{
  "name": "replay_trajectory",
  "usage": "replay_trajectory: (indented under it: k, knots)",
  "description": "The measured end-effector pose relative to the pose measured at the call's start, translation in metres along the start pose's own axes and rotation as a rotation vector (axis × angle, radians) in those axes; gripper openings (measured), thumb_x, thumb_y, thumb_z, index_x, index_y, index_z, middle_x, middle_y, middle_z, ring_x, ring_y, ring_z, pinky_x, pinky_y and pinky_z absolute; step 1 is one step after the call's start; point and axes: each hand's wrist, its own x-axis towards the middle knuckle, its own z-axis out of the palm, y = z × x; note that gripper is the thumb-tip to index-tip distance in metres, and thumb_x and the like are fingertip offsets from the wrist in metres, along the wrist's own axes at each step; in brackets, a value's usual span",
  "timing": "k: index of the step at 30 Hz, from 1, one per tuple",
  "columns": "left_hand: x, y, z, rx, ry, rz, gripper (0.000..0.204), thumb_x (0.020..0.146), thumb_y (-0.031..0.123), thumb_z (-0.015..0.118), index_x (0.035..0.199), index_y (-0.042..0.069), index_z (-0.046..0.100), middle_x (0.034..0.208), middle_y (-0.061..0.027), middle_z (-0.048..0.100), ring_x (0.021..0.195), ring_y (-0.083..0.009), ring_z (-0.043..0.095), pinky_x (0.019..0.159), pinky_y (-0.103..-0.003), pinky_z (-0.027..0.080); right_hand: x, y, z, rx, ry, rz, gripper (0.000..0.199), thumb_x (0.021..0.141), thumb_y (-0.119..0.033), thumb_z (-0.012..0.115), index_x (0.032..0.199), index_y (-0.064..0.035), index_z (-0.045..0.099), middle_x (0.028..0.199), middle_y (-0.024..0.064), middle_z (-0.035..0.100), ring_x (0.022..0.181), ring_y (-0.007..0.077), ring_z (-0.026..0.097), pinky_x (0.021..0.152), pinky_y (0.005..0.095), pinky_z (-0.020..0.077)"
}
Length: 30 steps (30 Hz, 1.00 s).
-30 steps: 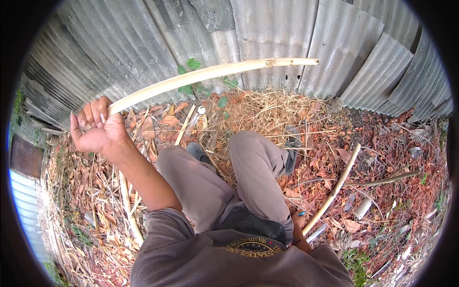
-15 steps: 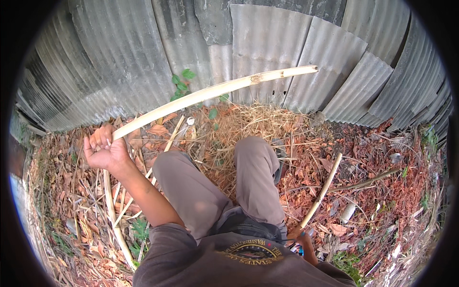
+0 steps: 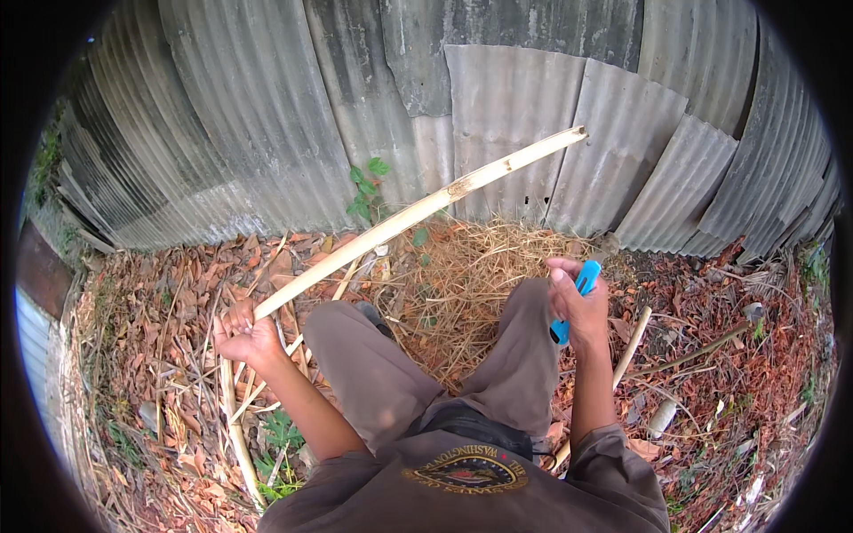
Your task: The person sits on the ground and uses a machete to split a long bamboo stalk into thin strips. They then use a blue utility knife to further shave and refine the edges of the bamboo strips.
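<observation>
My left hand (image 3: 247, 334) is closed around the lower end of a long, pale, split stalk (image 3: 391, 226). The stalk slants up to the right across the front of me, and its far end stands in front of the metal fence. Beside my right knee, my right hand (image 3: 583, 306) is closed on a blue utility knife (image 3: 587, 278). The knife's upper end points up and to the right, and its lower end shows below the fingers. Behind my right forearm lies a pale round stick (image 3: 633, 348), partly hidden by the arm.
A corrugated metal fence (image 3: 515, 98) runs across the far side. Dry leaves (image 3: 191, 373) and straw (image 3: 453, 302) cover the ground. More pale sticks (image 3: 238, 435) lie at my left, with a whitish cylinder (image 3: 662, 417) at the right. A green plant (image 3: 364, 186) grows by the fence.
My right hand has come up from beside my right hip to near my right knee, with the blue knife now plainly in view. My left hand and the stalk's near end have shifted right and lower.
</observation>
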Motion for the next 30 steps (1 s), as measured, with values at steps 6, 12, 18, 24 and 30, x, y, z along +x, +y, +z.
replay_trajectory:
  k: [6, 12, 18, 24, 30]
  knots:
    - [-0.030, 0.024, -0.007, -0.108, 0.094, -0.021, 0.033, 0.085, 0.017, 0.049, 0.058, 0.014, 0.031, 0.049, -0.0001, 0.025, 0.040, -0.0135, 0.023, 0.037, -0.027, 0.022, 0.075, -0.020, 0.101, 0.451, -0.145, -0.054, 0.021, 0.087, -0.019, 0.068, 0.090, -0.0003, 0.060, 0.065, 0.0022, 0.057, 0.040, 0.0055, 0.035, 0.038, 0.0219, 0.0311]
    - [-0.045, 0.028, 0.013, 0.422, 0.078, 0.001, 0.052, 0.086, 0.044, 0.053, 0.109, -0.003, 0.049, 0.091, -0.0121, 0.055, 0.084, -0.0220, 0.056, 0.080, -0.037, 0.047, 0.099, -0.017, 0.109, 0.483, -0.251, -0.050, 0.015, 0.088, -0.014, 0.065, 0.083, -0.0035, 0.057, 0.063, 0.0025, 0.057, 0.040, 0.0055, 0.035, 0.039, 0.0229, 0.0316]
    - [-0.021, 0.038, 0.059, 1.247, -0.292, 0.596, 0.046, 0.093, 0.035, 0.046, 0.123, 0.000, 0.048, 0.114, -0.0130, 0.056, 0.108, -0.0215, 0.052, 0.094, -0.037, 0.038, 0.143, -0.028, 0.090, 0.412, -0.394, -0.051, 0.014, 0.086, -0.013, 0.067, 0.085, -0.0027, 0.057, 0.070, 0.0040, 0.061, 0.041, 0.0056, 0.037, 0.039, 0.0234, 0.0325]
    - [-0.059, -0.130, 0.092, 1.633, -1.418, -0.520, 0.056, 0.091, 0.038, 0.057, 0.130, 0.000, 0.042, 0.120, -0.0106, 0.055, 0.109, -0.0189, 0.053, 0.095, -0.035, 0.041, 0.157, -0.008, 0.095, 0.289, -0.570, 0.150, 0.015, 0.084, -0.012, 0.071, 0.085, -0.0059, 0.057, 0.059, -0.0029, 0.048, 0.040, 0.0054, 0.037, 0.038, 0.0244, 0.0300]
    - [-0.057, -0.215, 0.014, 1.229, -0.869, -1.426, 0.033, 0.100, 0.033, 0.044, 0.113, 0.003, 0.049, 0.069, 0.0001, 0.048, 0.051, -0.0077, 0.045, 0.045, -0.022, 0.038, 0.180, 0.024, 0.104, 0.092, -0.520, 0.225, 0.016, 0.086, -0.017, 0.069, 0.086, -0.0059, 0.057, 0.057, -0.0025, 0.048, 0.041, 0.0060, 0.037, 0.038, 0.0240, 0.0282]
